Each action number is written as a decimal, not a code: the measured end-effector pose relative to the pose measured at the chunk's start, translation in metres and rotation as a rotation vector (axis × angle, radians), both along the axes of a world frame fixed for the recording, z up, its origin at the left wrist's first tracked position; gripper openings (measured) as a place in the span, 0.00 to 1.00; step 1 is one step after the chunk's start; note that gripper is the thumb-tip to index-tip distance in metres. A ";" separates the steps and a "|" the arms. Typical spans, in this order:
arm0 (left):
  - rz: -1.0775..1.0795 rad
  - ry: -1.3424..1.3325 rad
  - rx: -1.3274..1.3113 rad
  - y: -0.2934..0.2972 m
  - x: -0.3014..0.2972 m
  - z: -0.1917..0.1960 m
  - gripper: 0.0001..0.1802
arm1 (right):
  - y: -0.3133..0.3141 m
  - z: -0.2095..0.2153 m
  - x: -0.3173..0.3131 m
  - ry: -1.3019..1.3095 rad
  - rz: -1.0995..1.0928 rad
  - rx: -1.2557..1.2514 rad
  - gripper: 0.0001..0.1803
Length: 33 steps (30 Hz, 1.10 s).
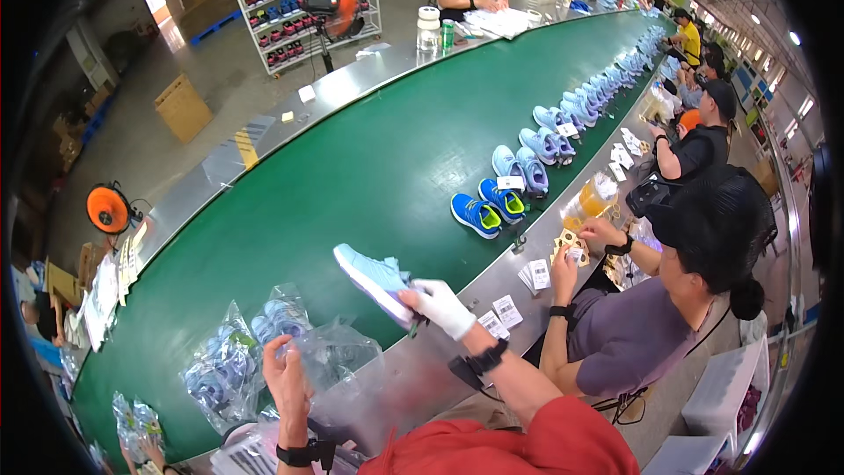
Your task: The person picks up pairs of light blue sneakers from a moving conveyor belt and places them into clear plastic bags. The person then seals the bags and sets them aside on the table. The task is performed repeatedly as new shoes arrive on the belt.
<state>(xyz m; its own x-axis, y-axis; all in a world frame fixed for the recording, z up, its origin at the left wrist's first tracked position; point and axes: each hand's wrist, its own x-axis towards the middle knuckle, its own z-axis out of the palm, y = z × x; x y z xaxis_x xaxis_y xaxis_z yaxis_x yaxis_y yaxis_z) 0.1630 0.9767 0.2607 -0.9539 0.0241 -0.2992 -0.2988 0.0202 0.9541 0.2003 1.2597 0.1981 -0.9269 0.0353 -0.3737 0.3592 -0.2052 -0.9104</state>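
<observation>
My right hand [444, 308], in a white glove, grips a light blue sneaker [369, 277] by its heel end, toe pointing up and left above the green belt. My bare left hand [286, 378] has its fingers curled at the edge of a clear plastic bag [343, 356], which spreads out to its right. A light blue shoe [280, 317] shows in clear plastic just beyond that hand. Left of it, bagged shoes [218, 361] lie on the belt.
The green conveyor belt [352, 149] carries blue shoes [488, 209] and a long row of light blue pairs [547, 145]. Labels [507, 310] lie on the metal edge. A co-worker [633, 317] sits close at right; another person's hands [145, 453] touch bagged shoes at lower left.
</observation>
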 end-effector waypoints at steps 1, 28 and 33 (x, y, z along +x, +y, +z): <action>-0.005 -0.021 0.052 0.000 -0.002 -0.001 0.10 | -0.008 0.003 0.013 0.155 -0.040 -0.121 0.27; -0.662 0.612 -0.434 0.064 0.004 0.015 0.06 | -0.137 0.068 0.072 1.265 0.668 1.270 0.12; -0.859 0.444 -0.429 0.043 0.040 0.023 0.06 | -0.122 0.000 0.060 0.842 0.470 1.094 0.16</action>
